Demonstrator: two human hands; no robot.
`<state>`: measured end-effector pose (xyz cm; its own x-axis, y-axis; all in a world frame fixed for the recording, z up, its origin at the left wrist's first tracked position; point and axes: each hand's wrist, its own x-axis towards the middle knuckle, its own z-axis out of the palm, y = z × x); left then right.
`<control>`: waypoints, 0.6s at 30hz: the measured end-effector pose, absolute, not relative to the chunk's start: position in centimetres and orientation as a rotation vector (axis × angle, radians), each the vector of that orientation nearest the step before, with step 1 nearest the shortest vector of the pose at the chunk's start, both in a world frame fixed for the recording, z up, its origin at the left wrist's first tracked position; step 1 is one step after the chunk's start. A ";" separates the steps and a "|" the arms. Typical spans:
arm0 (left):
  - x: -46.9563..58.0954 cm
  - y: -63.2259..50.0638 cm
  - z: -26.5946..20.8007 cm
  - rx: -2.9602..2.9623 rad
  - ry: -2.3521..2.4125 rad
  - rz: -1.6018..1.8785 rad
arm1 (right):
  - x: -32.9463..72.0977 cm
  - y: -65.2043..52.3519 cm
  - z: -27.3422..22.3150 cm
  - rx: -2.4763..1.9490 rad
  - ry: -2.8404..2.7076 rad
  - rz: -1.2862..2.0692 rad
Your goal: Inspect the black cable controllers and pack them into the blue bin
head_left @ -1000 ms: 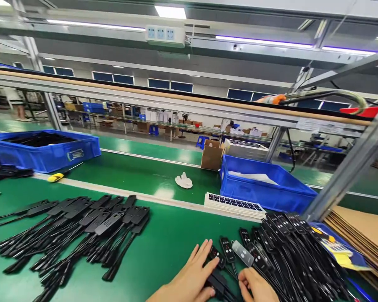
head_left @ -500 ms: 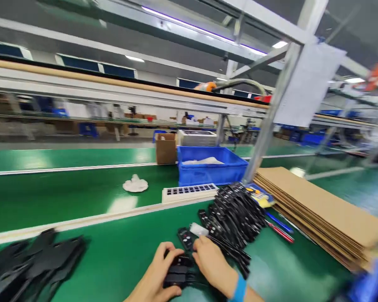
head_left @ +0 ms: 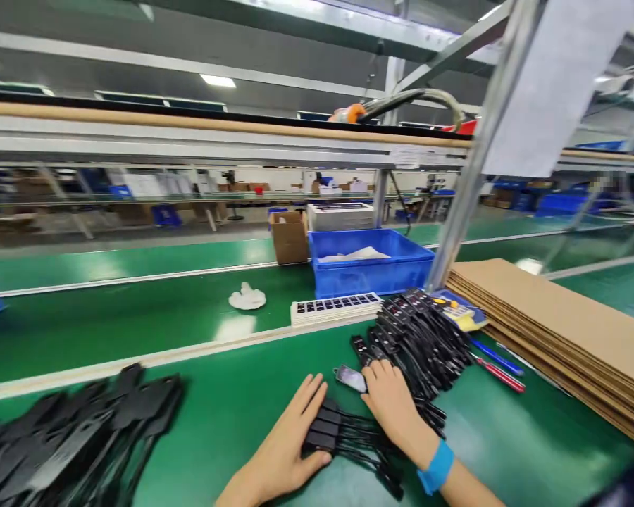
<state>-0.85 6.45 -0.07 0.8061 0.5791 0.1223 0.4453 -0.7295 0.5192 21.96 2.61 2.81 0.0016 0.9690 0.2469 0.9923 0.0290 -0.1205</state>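
My left hand (head_left: pixel 289 440) lies flat on the green table, its thumb and fingers against a small stack of black controller units (head_left: pixel 323 428) with black cables trailing right. My right hand (head_left: pixel 394 405), with a blue wristband, rests palm down on those cables, fingertips touching a controller with a pale glossy face (head_left: pixel 351 378). Just beyond it lies a large heap of black wired controllers (head_left: pixel 420 338). A second pile of flat black parts (head_left: pixel 74 436) lies at the left.
A stack of brown cardboard sheets (head_left: pixel 560 331) lies at the right, with red and blue pens (head_left: pixel 496 366) beside it. Behind stand a white tray of button labels (head_left: pixel 335 308), a blue bin (head_left: pixel 373 271), a cardboard box (head_left: pixel 289 238) and a white glove (head_left: pixel 247 298) on the conveyor.
The view has swung right and then settled back slightly. My right hand moved from the stack's end onto the cables, reaching the glossy controller. My left hand stays on the small stack.
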 end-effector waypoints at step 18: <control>-0.9 6.5 0.5 2.435 0.667 0.298 | 25.5 2.9 1.9 -2.245 -1.965 -0.618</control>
<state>-0.88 6.47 0.48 0.8492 0.5250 0.0567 0.3928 -0.6998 0.5966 25.51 2.90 1.87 0.0879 0.9291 0.3592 0.9676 -0.1654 0.1910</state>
